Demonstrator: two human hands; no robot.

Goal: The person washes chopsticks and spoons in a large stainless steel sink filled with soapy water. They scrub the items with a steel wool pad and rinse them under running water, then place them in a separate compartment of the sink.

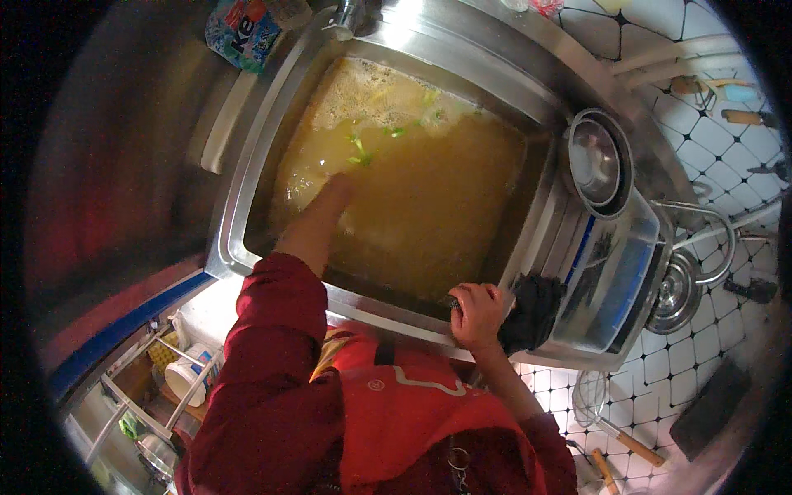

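Note:
A deep stainless steel sink basin [383,303] holds murky brown water [427,204]. My left hand [341,181] is sunk in it past the wrist; the fingers are hidden below the surface, so I cannot see whether they hold anything. Just beyond it float bits of green vegetable [359,153], with pale foam [377,93] along the far side. On the near right corner of the sink, my right hand [476,312] grips the rim with its fingers curled over the edge. A crumpled black cloth [533,312] lies right beside that hand.
Nested metal bowls [594,162] and a clear plastic container [609,284] stand right of the basin. A faucet [346,21] is at the far edge, near a printed bag [242,34]. Whisk [591,396] and other utensils are at the right; a rack [139,414] is lower left.

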